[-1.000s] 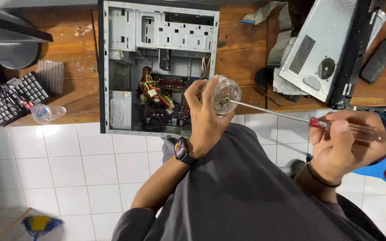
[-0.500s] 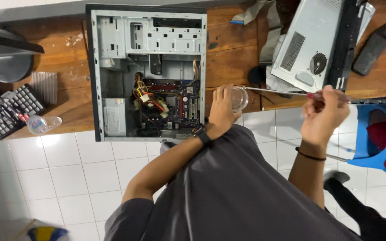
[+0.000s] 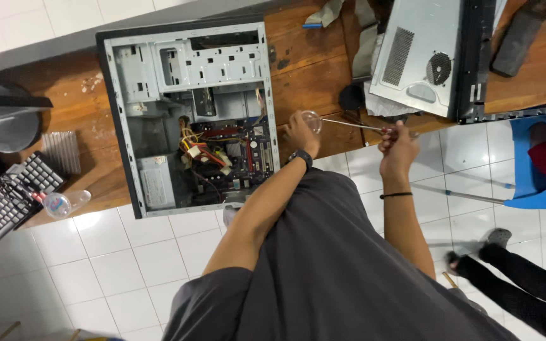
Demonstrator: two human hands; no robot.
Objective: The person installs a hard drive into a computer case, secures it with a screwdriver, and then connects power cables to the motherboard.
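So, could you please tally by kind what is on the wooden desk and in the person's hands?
Open computer case: 1
Case side panel: 1
Keyboard: 1
Plastic bottle: 1
Small clear cup, in left hand: 1
Screwdriver, in right hand: 1
Total: 6

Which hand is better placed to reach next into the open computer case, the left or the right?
Probably the left hand. It holds a small clear cup right beside the open computer case. The right hand is farther from the case, gripping the screwdriver, whose tip points into the cup.
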